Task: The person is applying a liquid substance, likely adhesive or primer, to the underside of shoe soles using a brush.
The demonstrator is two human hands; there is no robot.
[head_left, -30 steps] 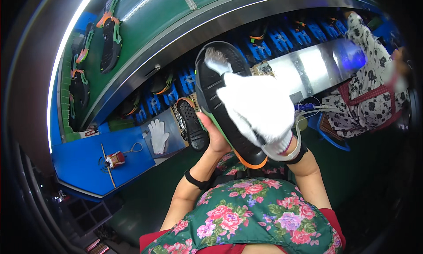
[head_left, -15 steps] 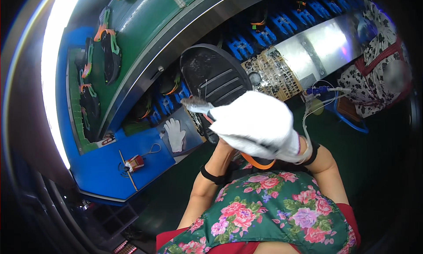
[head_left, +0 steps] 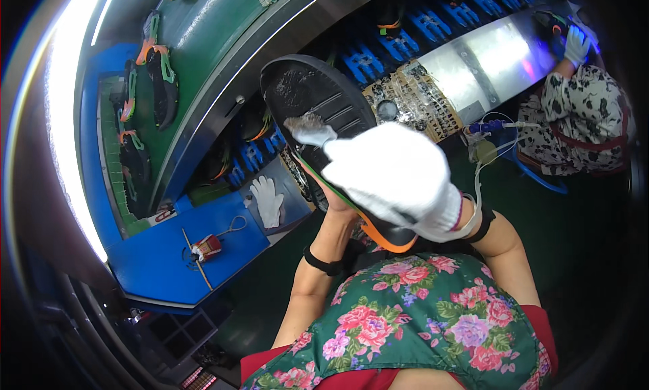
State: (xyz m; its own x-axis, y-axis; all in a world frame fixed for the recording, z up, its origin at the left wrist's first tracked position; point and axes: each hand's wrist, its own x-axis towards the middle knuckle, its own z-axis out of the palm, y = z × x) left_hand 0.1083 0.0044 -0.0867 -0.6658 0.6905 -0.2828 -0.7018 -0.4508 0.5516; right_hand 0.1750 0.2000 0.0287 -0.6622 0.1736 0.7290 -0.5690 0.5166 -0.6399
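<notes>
A large black shoe sole (head_left: 284, 85) with an orange edge is tilted up in front of me, its toe end pointing away. Wet, shiny patches show on its ridged face. My left hand (head_left: 336, 199) is bare and grips the sole by its left side, with the fingers mostly hidden behind it. My right hand (head_left: 389, 173), in a white knitted glove, is closed around a brush (head_left: 311, 129); its handle is hidden in the glove. The brush's bristles lie over the sole's middle. The glove covers the heel part of the sole.
A white glove (head_left: 268, 200) lies on a grey surface beside a blue table (head_left: 155, 261), which bears a small red-and-white item (head_left: 205, 248). Shoes (head_left: 162, 85) ride a green belt at left. Blue racks (head_left: 365, 64) line a metal counter; a co-worker's gloved hand (head_left: 577, 46) is at far right.
The brush has moved from the sole's left edge in over its ridged face. The sole has shifted slightly left and up. The co-worker's arm has reached out at right.
</notes>
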